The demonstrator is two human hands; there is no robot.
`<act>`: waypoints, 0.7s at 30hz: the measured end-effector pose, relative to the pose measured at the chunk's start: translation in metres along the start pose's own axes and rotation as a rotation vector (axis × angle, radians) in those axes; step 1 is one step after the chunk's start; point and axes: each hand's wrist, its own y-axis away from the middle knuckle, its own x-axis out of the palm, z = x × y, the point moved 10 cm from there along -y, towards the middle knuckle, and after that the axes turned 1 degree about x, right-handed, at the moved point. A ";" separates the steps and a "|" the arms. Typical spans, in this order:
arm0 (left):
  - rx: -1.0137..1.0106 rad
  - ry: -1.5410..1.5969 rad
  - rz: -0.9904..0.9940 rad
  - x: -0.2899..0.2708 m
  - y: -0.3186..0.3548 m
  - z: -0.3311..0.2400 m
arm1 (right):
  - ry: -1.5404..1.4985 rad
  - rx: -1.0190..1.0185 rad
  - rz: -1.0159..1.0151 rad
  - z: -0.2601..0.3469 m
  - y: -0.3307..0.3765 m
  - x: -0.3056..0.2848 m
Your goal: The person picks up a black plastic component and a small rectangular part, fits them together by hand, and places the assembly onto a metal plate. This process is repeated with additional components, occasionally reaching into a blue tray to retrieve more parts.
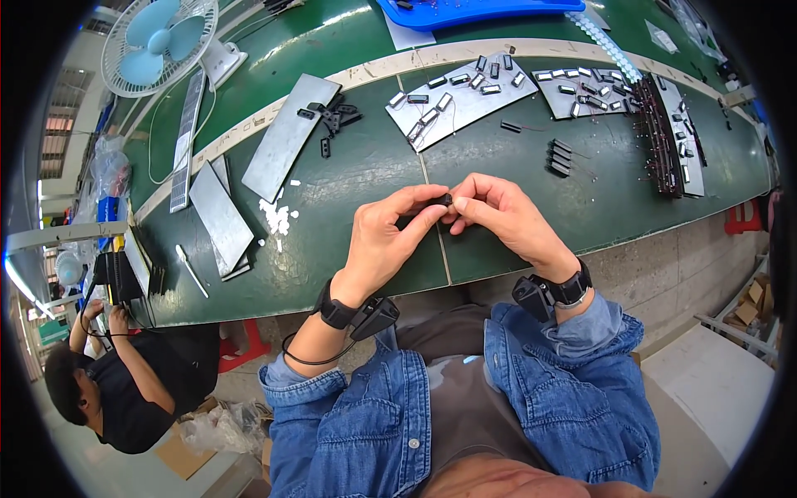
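Note:
A small black part (pixel 445 200), mostly covered by fingers, is held between my two hands above the near middle of the green table. My left hand (pixel 386 232) pinches it between thumb and fingers from the left. On its other side, the thumb and fingertips of my right hand (pixel 506 214) close on the same part. Beyond my right hand lies a row of black oblong parts (pixel 560 158) with thin wires. One more black wired part (pixel 510 127) rests farther back. Small white scraps (pixel 276 217) are scattered left of my left hand.
Metal plates (pixel 465 95) farther back carry several black-and-white pieces. Dark wired strips (pixel 660 141) stand at the right. Bare plates (pixel 286 137), a white brush-like tool (pixel 192 270) and a fan (pixel 158 40) are leftward. A blue tray (pixel 473 12) sits behind; another person (pixel 124 373) works at lower left.

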 end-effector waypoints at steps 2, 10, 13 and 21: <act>0.015 -0.040 0.002 0.000 0.000 -0.001 | 0.009 0.001 -0.004 -0.001 0.000 0.000; 0.469 -0.448 -0.122 -0.001 0.012 -0.054 | 0.030 -0.067 -0.022 0.000 0.002 0.003; 0.534 -0.549 -0.104 0.001 0.014 -0.066 | 0.111 -0.026 0.031 0.000 0.002 0.010; 0.624 -0.659 -0.058 0.008 0.019 -0.071 | 0.142 -0.116 0.028 0.004 0.007 0.012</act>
